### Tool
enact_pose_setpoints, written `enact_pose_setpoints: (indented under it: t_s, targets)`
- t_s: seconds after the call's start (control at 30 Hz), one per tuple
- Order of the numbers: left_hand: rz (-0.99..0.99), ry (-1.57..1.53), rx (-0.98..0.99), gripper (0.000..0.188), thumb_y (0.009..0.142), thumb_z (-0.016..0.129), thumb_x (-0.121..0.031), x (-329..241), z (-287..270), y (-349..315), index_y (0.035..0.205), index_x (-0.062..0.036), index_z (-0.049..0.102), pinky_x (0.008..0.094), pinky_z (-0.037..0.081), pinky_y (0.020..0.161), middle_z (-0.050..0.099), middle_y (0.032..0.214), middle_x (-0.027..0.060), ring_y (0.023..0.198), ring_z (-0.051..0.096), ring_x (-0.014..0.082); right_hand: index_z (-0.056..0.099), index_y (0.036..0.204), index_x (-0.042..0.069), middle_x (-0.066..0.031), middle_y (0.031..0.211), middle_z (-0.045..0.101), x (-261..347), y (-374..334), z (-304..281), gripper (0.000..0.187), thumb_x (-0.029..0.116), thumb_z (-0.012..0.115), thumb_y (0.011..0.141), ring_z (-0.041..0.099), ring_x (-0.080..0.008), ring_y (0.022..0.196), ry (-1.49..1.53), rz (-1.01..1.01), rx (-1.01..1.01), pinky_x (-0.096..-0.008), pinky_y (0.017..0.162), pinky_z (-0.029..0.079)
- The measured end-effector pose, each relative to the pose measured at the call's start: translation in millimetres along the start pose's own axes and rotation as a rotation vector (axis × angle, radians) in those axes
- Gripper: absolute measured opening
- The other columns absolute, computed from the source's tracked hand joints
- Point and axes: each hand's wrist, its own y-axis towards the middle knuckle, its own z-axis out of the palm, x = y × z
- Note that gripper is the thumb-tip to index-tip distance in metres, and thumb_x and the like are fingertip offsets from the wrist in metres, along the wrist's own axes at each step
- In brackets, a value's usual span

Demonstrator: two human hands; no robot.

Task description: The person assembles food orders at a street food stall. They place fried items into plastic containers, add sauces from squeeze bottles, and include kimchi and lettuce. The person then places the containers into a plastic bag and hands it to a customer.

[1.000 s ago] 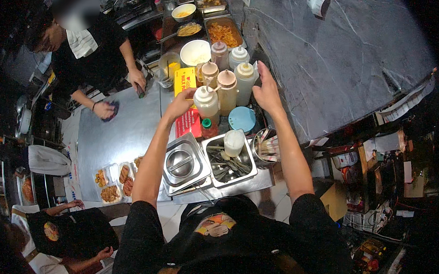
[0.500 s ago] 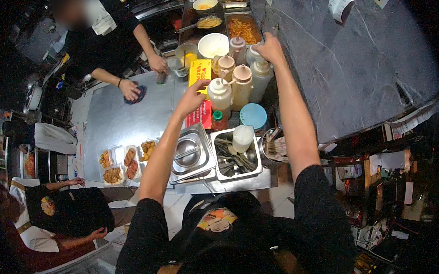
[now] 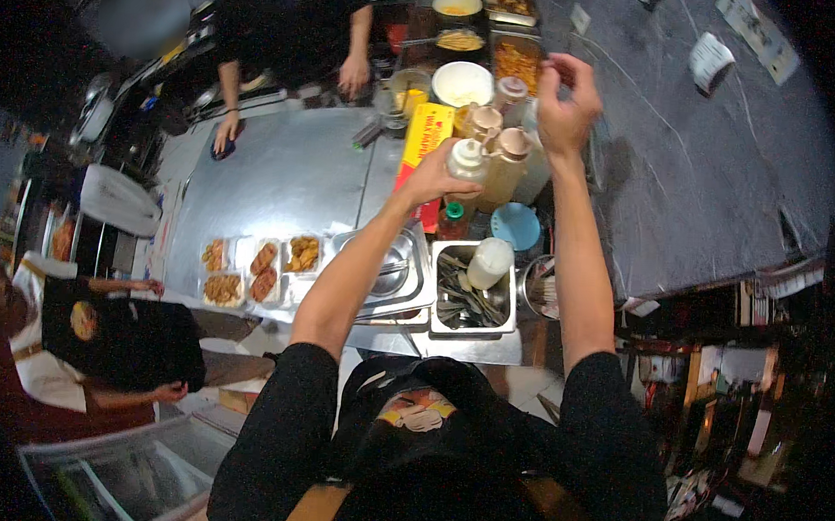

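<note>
My left hand (image 3: pixel 428 181) is wrapped round a squeeze bottle (image 3: pixel 466 162) with a white cap. My right hand (image 3: pixel 571 107) is raised above the bottles at the back right, fingers loosely curled and thumb apart, with nothing visible in them. Beside the held bottle stand squeeze bottles with pale pinkish caps, among them a tan-filled one (image 3: pixel 509 167) and one farther back (image 3: pixel 511 97). Partly behind my left hand is a yellow and red wax paper box (image 3: pixel 427 131). A green-capped sauce bottle (image 3: pixel 453 221) and a light blue lid (image 3: pixel 515 227) are nearer me.
A steel utensil pan (image 3: pixel 472 300) holds tongs and a white bottle. Left of it are stacked steel lids (image 3: pixel 394 269) and packed food boxes (image 3: pixel 263 272) on the steel table (image 3: pixel 272 180). Across it, a co-worker's hand (image 3: pixel 227 133) rests on a dark cloth. Grey counter (image 3: pixel 664 159) lies right.
My view has shifted, moving the scene rightward. My right hand has come up off the bottles. My left hand has closed round the white-capped bottle. The co-worker's wiping hand has moved left.
</note>
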Motion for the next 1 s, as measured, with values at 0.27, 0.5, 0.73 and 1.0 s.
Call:
enact_pose_setpoints:
  t_s: [0.27, 0.5, 0.73, 1.0]
  targets:
    - [0.407, -0.142, -0.688, 0.081, 0.063, 0.098, -0.032, -88, -38, -10, 0.128, -0.0005, 0.06, 0.0373, 0.054, 0.097, 0.069, 0.117, 0.0115, 0.108, 0.068, 0.0209, 0.067, 0.116, 0.001, -0.012, 0.106, 0.072, 80, -27, -57, 0.029, 0.008, 0.074, 0.089, 0.07, -0.0213, 0.095, 0.263, -0.03, 0.237, -0.0344, 0.088, 0.056]
    - [0.67, -0.048, -0.582, 0.107, 0.06, 0.093, -0.067, -221, -151, -63, 0.132, 0.0035, 0.057, 0.04, 0.052, 0.099, 0.066, 0.124, 0.0202, 0.112, 0.067, 0.0297, 0.035, 0.153, 0.002, -0.0188, 0.148, 0.05, 131, -48, 47, 0.103, 0.021, 0.094, 0.071, 0.054, -0.0266, 0.134, 0.249, -0.048, 0.617, -0.043, 0.113, 0.045]
    - [0.358, -0.023, -0.931, 0.039, 0.108, 0.054, -0.032, -91, -207, -260, 0.125, 0.0018, 0.064, 0.0365, 0.049, 0.101, 0.065, 0.126, 0.0168, 0.115, 0.062, 0.0233, 0.04, 0.153, 0.005, -0.0118, 0.144, 0.055, 217, -129, 166, 0.097, 0.024, 0.091, 0.073, 0.056, -0.022, 0.13, 0.776, 0.282, 1.235, -0.0404, 0.11, 0.046]
    - [-0.792, -0.193, -1.151, 0.027, 0.108, 0.056, -0.023, 144, -97, -610, 0.105, 0.0013, 0.068, 0.0292, 0.052, 0.077, 0.07, 0.094, 0.0055, 0.084, 0.065, 0.0134, 0.036, 0.156, 0.001, -0.0225, 0.15, 0.05, 291, -277, 301, 0.107, 0.047, 0.087, 0.074, 0.049, -0.0334, 0.14, 0.617, 0.15, 1.836, -0.0401, 0.118, 0.036]
